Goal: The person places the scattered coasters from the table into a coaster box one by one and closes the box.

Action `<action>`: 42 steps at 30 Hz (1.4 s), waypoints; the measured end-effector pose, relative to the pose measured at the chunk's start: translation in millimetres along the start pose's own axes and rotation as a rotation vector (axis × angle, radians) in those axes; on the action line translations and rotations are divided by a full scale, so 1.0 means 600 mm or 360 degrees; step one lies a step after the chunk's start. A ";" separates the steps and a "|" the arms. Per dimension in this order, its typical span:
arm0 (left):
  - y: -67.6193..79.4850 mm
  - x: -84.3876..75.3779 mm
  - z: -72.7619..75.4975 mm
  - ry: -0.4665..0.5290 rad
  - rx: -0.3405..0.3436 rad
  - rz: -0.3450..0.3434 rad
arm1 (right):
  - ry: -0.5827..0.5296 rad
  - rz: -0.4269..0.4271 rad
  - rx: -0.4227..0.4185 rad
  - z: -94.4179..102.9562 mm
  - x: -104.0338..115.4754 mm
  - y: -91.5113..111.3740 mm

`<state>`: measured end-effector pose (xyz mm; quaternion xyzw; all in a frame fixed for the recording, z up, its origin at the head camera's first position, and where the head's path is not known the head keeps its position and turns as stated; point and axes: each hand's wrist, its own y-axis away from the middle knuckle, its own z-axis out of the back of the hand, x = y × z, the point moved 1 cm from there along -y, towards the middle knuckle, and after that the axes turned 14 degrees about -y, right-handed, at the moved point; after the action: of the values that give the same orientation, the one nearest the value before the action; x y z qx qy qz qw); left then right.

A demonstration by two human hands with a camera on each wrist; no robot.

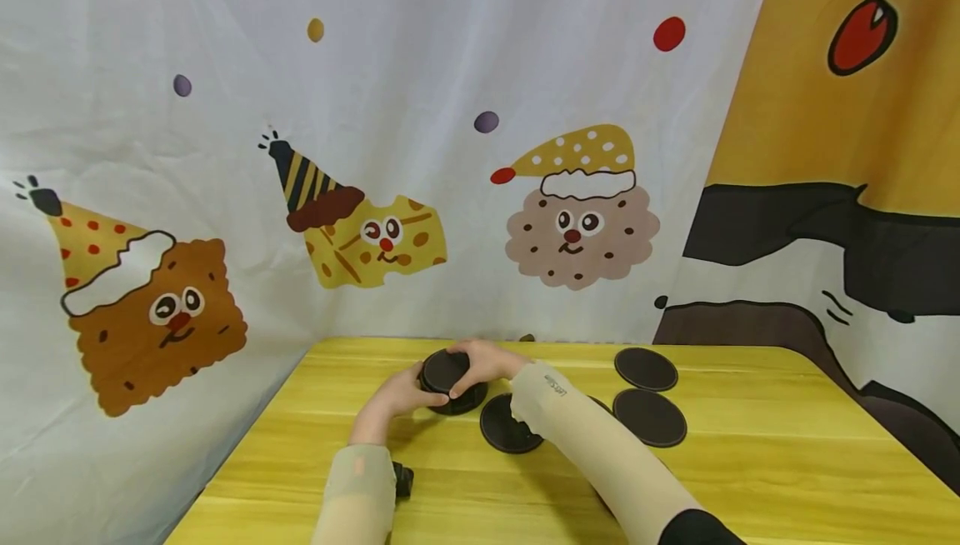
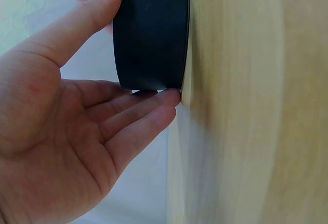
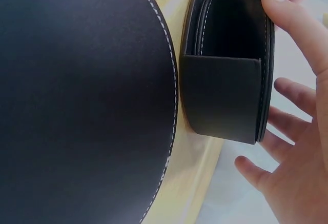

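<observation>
A round black coaster holder (image 3: 223,93) with an open gap in its side stands on the table toward the back. My left hand (image 1: 401,395) grips it from the left, thumb at the upper edge and fingers round the side wall (image 2: 151,37). A black coaster (image 1: 444,368) lies at the top of the holder. My right hand (image 1: 480,362) pinches its stitched edge, with the thumb near the gap and the fingers spread on the far side. Inside the holder, stitched coaster edges show near the bottom. Another black coaster (image 1: 501,428) lies flat just right of the holder.
Two more coasters, a farther one (image 1: 647,368) and a nearer one (image 1: 649,417), lie on the yellow wood-grain table (image 1: 757,453) to the right. The right sleeve (image 1: 600,437) partly hides other dark pieces. A printed curtain (image 1: 465,312) hangs behind the table.
</observation>
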<state>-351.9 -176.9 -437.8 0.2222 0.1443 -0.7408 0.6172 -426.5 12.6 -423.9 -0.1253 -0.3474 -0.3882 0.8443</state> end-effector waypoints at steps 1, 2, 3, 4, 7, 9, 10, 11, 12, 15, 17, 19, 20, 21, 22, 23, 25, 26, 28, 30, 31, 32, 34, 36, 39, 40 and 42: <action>0.000 0.000 0.000 -0.0003 -0.0001 -0.0004 | 0.0001 0.0004 0.0001 0.000 -0.001 0.000; 0.000 0.000 0.000 -0.0007 -0.0003 -0.0007 | 0.0005 0.0008 0.0004 0.000 -0.002 0.000; 0.000 -0.001 0.000 -0.0009 -0.0004 -0.0011 | 0.0009 0.0014 0.0004 -0.001 -0.003 0.000; 0.000 -0.001 0.000 -0.0010 -0.0006 -0.0013 | 0.0012 0.0014 0.0009 -0.001 -0.005 0.000; -0.001 -0.001 0.001 -0.0031 -0.0015 -0.0029 | 0.0002 0.0026 0.0013 -0.001 -0.008 -0.001; -0.001 0.000 0.002 -0.0032 -0.0019 -0.0031 | -0.0027 0.0038 0.0022 0.000 -0.010 -0.001; -0.002 0.000 0.002 -0.0036 -0.0020 -0.0027 | -0.0037 0.0050 0.0029 0.001 -0.011 0.000; -0.003 0.000 0.002 -0.0042 -0.0022 -0.0025 | -0.0054 0.0056 0.0034 0.002 -0.010 0.001; -0.003 0.000 0.002 -0.0041 -0.0021 -0.0022 | -0.0067 0.0065 0.0038 0.005 -0.011 0.002; -0.005 -0.005 -0.001 -0.0027 -0.0001 -0.0007 | -0.0088 0.0056 0.0029 0.015 -0.015 0.015; -0.007 -0.007 -0.001 -0.0021 0.0001 -0.0010 | -0.0070 0.0032 0.0009 0.025 -0.018 0.025; -0.007 -0.009 -0.001 -0.0011 -0.0003 -0.0008 | -0.0035 0.0014 -0.0011 0.036 -0.021 0.036; -0.007 -0.009 0.000 -0.0018 -0.0008 -0.0012 | -0.0010 0.0006 -0.0012 0.040 -0.022 0.042; -0.008 -0.008 0.000 -0.0020 -0.0016 -0.0010 | 0.0004 0.0001 -0.0014 0.045 -0.023 0.048; -0.007 -0.007 0.000 -0.0023 -0.0021 -0.0008 | 0.0024 -0.0001 -0.0014 0.050 -0.023 0.055; -0.007 -0.006 0.000 -0.0022 -0.0028 -0.0004 | 0.0044 0.0004 -0.0012 0.054 -0.025 0.063; -0.005 -0.003 -0.001 -0.0020 -0.0037 -0.0008 | 0.0051 0.0036 0.0002 0.061 -0.027 0.078; -0.004 -0.001 -0.001 -0.0017 -0.0038 -0.0008 | 0.0056 0.0048 0.0007 0.063 -0.029 0.086; -0.001 0.000 -0.001 0.0001 -0.0039 -0.0002 | 0.0049 0.0069 0.0019 0.069 -0.032 0.104; 0.000 0.000 -0.001 -0.0010 -0.0041 -0.0007 | 0.0054 0.0079 0.0021 0.072 -0.036 0.121; 0.001 0.000 -0.001 -0.0017 -0.0042 -0.0012 | 0.0068 0.0072 0.0018 0.071 -0.039 0.130; 0.001 -0.001 0.000 -0.0023 -0.0041 -0.0023 | 0.0072 0.0061 0.0016 0.069 -0.041 0.138; 0.003 0.000 0.001 -0.0038 -0.0045 -0.0035 | 0.0073 0.0051 0.0027 0.062 -0.044 0.153; 0.007 0.001 0.004 -0.0026 -0.0052 -0.0033 | 0.0070 0.0067 0.0061 0.051 -0.046 0.162; 0.005 -0.004 -0.001 -0.0021 -0.0049 -0.0046 | 0.0037 0.0075 0.0134 0.040 -0.056 0.180; 0.005 -0.002 0.000 -0.0023 -0.0049 -0.0040 | 0.0033 0.0085 0.0157 0.034 -0.058 0.181; 0.006 -0.002 0.002 -0.0034 -0.0048 -0.0047 | 0.0039 0.0100 0.0190 0.027 -0.063 0.183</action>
<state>-348.2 -177.1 -436.2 0.2029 0.1521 -0.7500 0.6109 -370.2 115.1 -431.9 -0.0809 -0.3555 -0.3417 0.8662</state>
